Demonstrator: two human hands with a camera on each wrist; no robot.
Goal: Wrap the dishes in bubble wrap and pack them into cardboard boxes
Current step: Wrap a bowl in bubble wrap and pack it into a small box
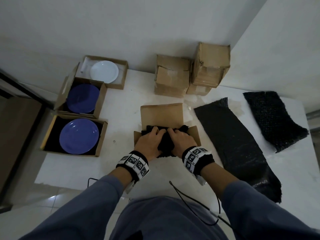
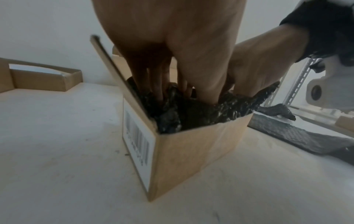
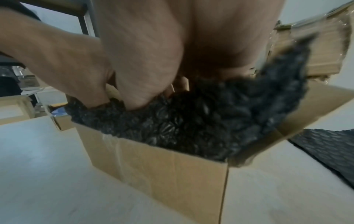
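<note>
— Head camera first: what are the hands doing?
— The left hand [image 1: 148, 144] and right hand [image 1: 179, 141] are pushing down, side by side, fingers curling into a black bubble wrap bundle [image 1: 164, 144]. It is looking lumpy and shiny.
— Where is the bundle sitting?
— Inside the open cardboard box [image 1: 161, 113] on the white table [image 1: 121, 122], right under both hands.
— What are the wrist cameras adding?
— The left one is showing a barcode label [image 2: 137, 139] on the box. Farther off, blue plates [image 1: 78, 135] and a white plate [image 1: 104, 71] are lying in other boxes.
</note>
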